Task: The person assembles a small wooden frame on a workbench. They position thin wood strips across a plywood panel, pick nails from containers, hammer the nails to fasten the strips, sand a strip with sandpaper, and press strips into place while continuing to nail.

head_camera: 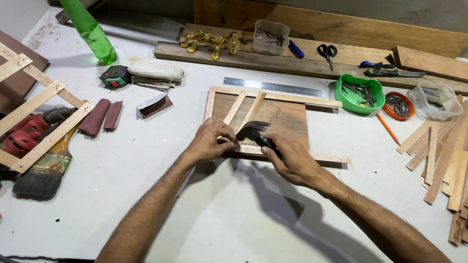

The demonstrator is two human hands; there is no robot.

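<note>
While the right hand (292, 163) grips the claw hammer (253, 131) near its head, the left hand (210, 141) pinches something too small to identify at the bottom strip of the wooden frame (273, 117) on the white table (146, 160). The fingertips lie just beside the hammer face; a misdirected blow could strike them or split the thin strip.
</note>
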